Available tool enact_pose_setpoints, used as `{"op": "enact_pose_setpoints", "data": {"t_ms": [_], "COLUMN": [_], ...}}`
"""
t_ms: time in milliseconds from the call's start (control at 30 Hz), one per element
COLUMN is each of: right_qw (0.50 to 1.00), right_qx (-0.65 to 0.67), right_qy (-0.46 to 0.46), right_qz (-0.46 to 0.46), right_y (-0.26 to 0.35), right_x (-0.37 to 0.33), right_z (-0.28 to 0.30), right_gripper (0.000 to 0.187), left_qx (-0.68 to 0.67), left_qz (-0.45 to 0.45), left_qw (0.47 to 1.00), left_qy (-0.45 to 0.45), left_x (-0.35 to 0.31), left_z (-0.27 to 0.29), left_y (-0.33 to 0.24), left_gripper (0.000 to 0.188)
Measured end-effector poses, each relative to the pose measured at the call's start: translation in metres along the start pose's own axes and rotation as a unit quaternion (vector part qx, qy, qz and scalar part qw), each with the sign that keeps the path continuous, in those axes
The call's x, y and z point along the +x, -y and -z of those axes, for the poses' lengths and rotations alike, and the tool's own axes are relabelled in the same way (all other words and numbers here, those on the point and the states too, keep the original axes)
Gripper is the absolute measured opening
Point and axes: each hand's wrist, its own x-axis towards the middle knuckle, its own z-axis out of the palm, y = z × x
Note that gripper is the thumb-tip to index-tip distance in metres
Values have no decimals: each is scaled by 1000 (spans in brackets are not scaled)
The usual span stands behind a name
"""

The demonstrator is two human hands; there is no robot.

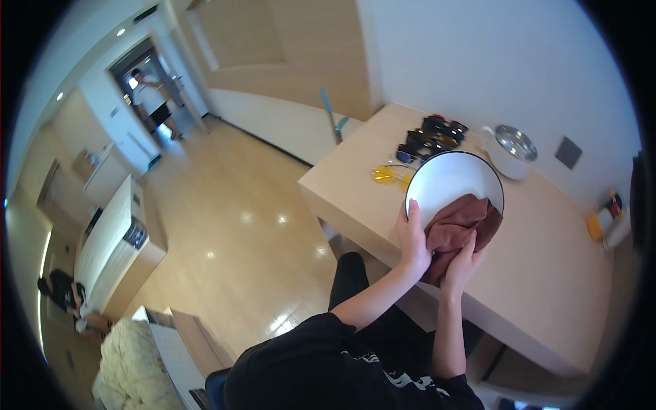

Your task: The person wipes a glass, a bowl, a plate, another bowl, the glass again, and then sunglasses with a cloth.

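Wiping seems in hand: left hand (414, 240) grips smooth, round white bowl (452, 176) by its dark-edged left side, above the pale desk (547, 287); right hand (466, 262) bunches soft, rumpled brown cloth (459, 217) against its lower inside. Next stroke likely calls for a steady hold, fabric following the curve.

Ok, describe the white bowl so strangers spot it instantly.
Find the pale desk along the wall. Above the desk, the left hand holds the bowl, the right hand a brown cloth against it. The bowl's dark rim sets it apart from the silver-topped white pot beyond.
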Motion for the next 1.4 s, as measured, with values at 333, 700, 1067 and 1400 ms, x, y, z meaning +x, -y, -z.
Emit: {"op": "enact_pose_setpoints", "data": {"t_ms": [333, 700, 1067, 1400], "right_qw": [999, 927, 995, 992], "right_qx": [36, -160, -80, 33], "right_qy": [30, 330, 3, -121], "right_qz": [-20, 78, 62, -3], "right_y": [-14, 120, 40, 21], "right_x": [-8, 35, -4, 36], "right_z": [-28, 36, 37, 214], "right_gripper": [40, 28, 36, 38], "left_qx": [119, 345, 114, 159], "left_qz": [-178, -49, 61, 251], "left_qw": [977, 879, 989, 940], "left_qy": [1, 324, 72, 166], "left_x": [19, -8, 8, 33], "left_z": [18, 26, -6, -46], "left_y": [-19, -85, -10, 66], "left_gripper": [36, 31, 36, 38]}}
